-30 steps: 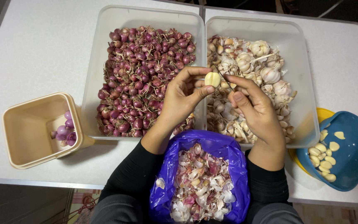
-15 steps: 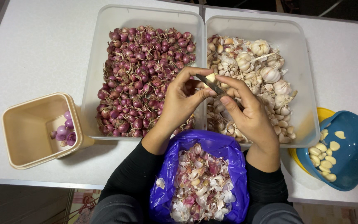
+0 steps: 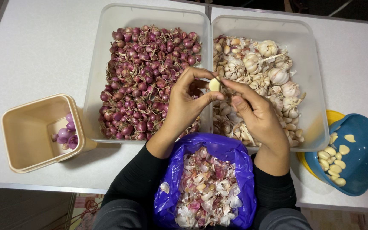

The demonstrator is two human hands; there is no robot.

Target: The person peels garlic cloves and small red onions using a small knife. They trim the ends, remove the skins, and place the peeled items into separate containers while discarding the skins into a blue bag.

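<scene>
Here, one line per thing:
Left hand (image 3: 184,106): raised over the seam between the two clear tubs, thumb and forefinger pinched on a garlic clove (image 3: 214,84).
Right hand (image 3: 258,119): fingertips meet the clove from the right; the grip looks closed at the clove's top edge. Whether a blade lies under the fingers I cannot tell.
Garlic clove: pale yellow, mostly bare of skin, held in the air between both hands, above the tub rims.
Handling, as a judgement: light, firm and small, probably a little slick once peeled; best pinched by its flat sides, leaving the tip and root end free. Hard pressure would likely bruise it.
Left tub (image 3: 103,64): clear plastic, full of unpeeled shallots (image 3: 145,72).
Right tub (image 3: 311,85): clear plastic, garlic bulbs (image 3: 273,72) and loose skins.
Purple bag (image 3: 235,157): open just below the hands, holding papery peels.
Blue bowl (image 3: 363,157): on the right of the counter (image 3: 39,51), holding peeled cloves (image 3: 331,159).
Beige container (image 3: 30,132): at the left, a few peeled shallots inside.
</scene>
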